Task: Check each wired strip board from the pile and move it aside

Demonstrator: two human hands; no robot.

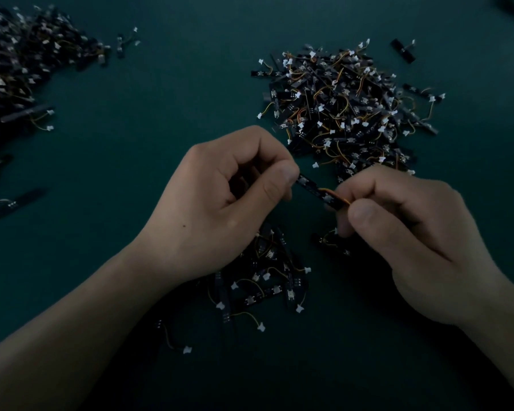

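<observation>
While L hand [220, 203] & R hand [413, 241] each pinch one end of 1 black strip board [315, 189], held btw them over the green table [161, 114], 3 heaps of wired boards lie around: big pile [347, 108] upper R, second pile [18, 63] upper L, small heap [264, 280] under the wrists.

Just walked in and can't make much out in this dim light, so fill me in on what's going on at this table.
A person holds one black strip board between both hands: the left hand pinches one end, and the right hand pinches the other end by its orange wire. A big pile of wired boards lies beyond the right hand, another heap sits far left, and a small cluster lies below the hands on the green table.
</observation>
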